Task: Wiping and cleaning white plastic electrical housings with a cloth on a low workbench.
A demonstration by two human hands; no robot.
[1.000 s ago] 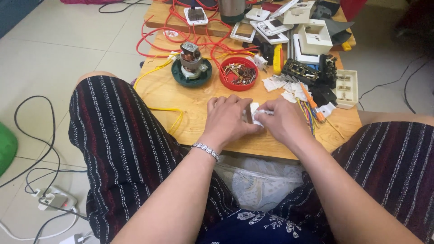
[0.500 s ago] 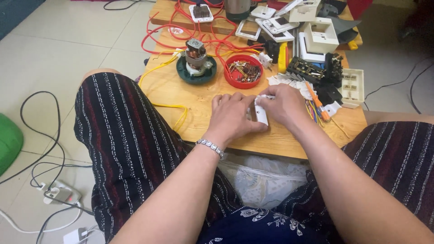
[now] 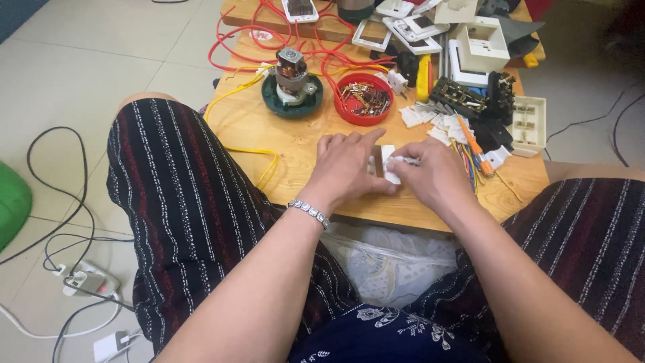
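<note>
Both my hands meet over a low wooden table (image 3: 295, 144). My left hand (image 3: 346, 168), with a silver bracelet at the wrist, presses flat beside a small white switch part (image 3: 387, 163). My right hand (image 3: 433, 173) pinches the same white part from the right, fingers curled around it. The part rests on the tabletop and is mostly hidden between the two hands.
Behind the hands stand a small electric motor on a green base (image 3: 291, 84), a red bowl of metal bits (image 3: 363, 99), red wires (image 3: 242, 40), yellow wire (image 3: 259, 158), white socket plates (image 3: 480, 44), black parts (image 3: 463, 97) and an orange screwdriver (image 3: 474, 144). Cables and a power strip (image 3: 84, 282) lie on the floor at left.
The view has tilted down, so the table sits lower in frame. My hands stay together on the white part, with only small finger shifts.
</note>
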